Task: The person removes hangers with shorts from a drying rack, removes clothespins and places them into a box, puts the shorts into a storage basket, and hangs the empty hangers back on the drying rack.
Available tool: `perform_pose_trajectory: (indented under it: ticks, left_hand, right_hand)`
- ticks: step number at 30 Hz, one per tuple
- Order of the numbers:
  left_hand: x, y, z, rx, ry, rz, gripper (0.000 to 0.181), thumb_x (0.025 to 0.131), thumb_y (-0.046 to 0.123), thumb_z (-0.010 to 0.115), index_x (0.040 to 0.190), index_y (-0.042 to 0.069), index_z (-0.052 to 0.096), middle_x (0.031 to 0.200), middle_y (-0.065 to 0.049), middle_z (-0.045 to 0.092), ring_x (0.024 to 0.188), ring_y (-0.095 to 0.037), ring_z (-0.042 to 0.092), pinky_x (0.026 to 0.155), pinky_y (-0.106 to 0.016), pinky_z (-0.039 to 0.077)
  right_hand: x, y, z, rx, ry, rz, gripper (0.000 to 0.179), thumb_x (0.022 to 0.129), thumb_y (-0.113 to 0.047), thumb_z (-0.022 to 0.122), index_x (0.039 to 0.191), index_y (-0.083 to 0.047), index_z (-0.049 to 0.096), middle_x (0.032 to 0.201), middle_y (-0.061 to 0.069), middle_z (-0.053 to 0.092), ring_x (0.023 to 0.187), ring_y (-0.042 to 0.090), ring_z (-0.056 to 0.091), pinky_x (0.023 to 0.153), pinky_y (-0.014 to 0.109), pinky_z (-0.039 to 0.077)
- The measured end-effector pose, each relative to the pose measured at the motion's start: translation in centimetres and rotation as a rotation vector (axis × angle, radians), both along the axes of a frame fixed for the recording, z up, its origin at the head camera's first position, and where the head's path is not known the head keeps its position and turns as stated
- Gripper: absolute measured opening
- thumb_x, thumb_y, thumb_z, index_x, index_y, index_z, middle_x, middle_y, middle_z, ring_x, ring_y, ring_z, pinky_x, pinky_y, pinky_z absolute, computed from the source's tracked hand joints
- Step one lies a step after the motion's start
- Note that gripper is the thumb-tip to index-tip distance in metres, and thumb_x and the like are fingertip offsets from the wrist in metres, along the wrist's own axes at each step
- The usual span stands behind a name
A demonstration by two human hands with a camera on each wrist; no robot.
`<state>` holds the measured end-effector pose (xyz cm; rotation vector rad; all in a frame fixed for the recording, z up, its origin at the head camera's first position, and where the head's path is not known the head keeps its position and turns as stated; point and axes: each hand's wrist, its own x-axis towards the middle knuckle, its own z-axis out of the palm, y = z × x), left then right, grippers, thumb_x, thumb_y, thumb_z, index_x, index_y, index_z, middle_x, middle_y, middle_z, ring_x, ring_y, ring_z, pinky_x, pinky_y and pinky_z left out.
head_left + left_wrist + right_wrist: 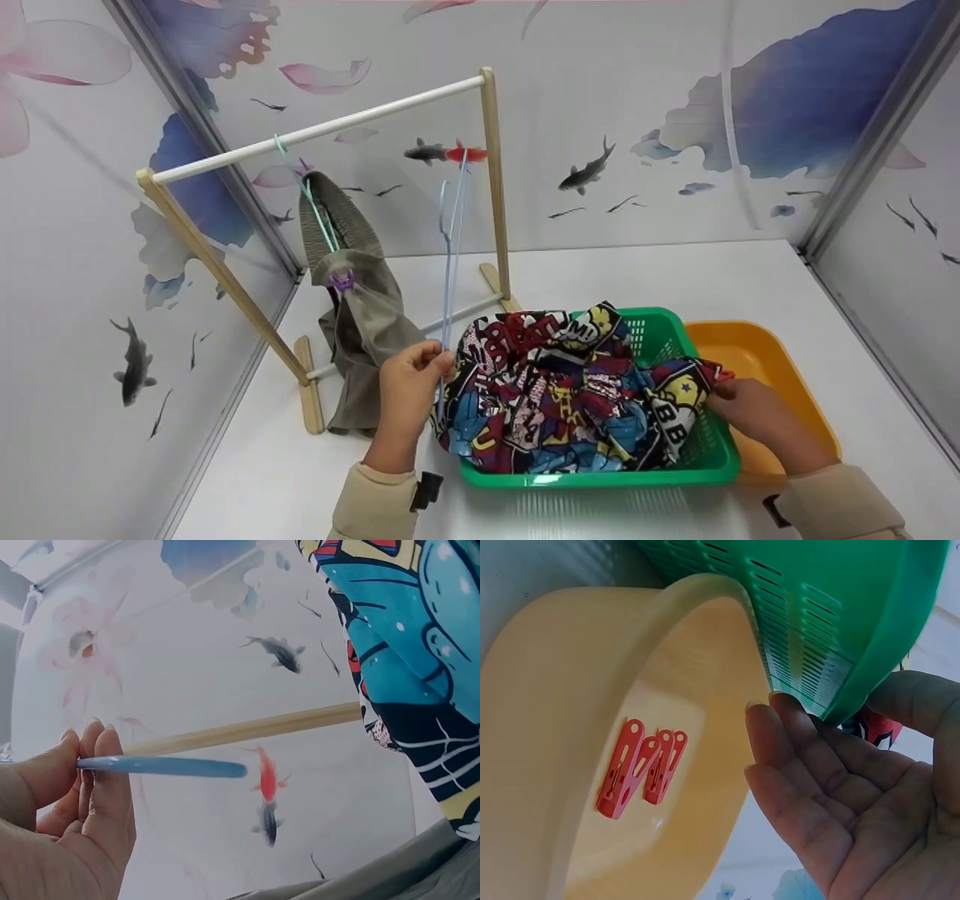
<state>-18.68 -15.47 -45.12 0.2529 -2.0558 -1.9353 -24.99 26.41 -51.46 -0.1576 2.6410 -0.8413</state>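
Note:
My left hand [411, 386] pinches a light-blue hanger [448, 277], held upright with its hook at the top; in the left wrist view the thumb and fingertips meet on the hanger [172, 766]. Right beside it, a garment with a colourful comic print [540, 397] lies bunched over the green basket [600, 480]. At the basket's right side my right hand [761, 420] pinches the garment's corner, where a small red piece shows at the fingertips. In the right wrist view that hand [855, 795] has its other fingers loosely bent, and the basket rim partly hides its grip.
An orange basin [787, 375] stands against the basket's right side, with two red clothespins [622, 772] inside. Behind on the left is a wooden drying rack [322, 124], where a grey-brown garment [375, 307] hangs from a mint hanger with a purple clip [342, 280].

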Motion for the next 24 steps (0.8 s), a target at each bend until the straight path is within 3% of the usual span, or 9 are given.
perform_pose_trajectory:
  ticks: [9,16,24]
  left_hand:
    - [-2.2,0.7,0.1,0.001,-0.007,0.016,0.012,0.084,-0.006,0.068,0.091,-0.015,0.065,0.072,-0.009,0.066,0.061,-0.011,0.059,0.060,-0.024,0.053]
    - [-3.8,1.4,0.1,0.032,0.025,0.021,0.008,0.084,-0.007,0.068,0.083,-0.014,0.063,0.066,-0.005,0.063,0.058,-0.012,0.059,0.056,-0.024,0.050]
    - [-5.6,1.9,0.3,0.134,0.012,0.024,0.007,0.082,-0.011,0.067,0.084,-0.016,0.062,0.062,-0.002,0.060,0.053,-0.011,0.058,0.052,-0.021,0.049]
  right_hand:
    - [-0.1,-0.2,0.0,0.015,-0.004,-0.021,0.041,0.094,-0.021,0.053,0.114,0.014,0.060,0.095,0.018,0.065,0.080,0.025,0.055,0.080,0.047,0.053]
    - [0.0,-0.3,-0.1,0.002,0.005,-0.035,0.041,0.093,-0.021,0.053,0.113,0.014,0.060,0.095,0.018,0.064,0.080,0.025,0.055,0.080,0.048,0.053]
    - [0.1,-0.3,0.0,0.003,-0.004,-0.039,0.039,0.093,-0.021,0.052,0.111,0.013,0.061,0.092,0.015,0.064,0.080,0.025,0.054,0.079,0.046,0.053]
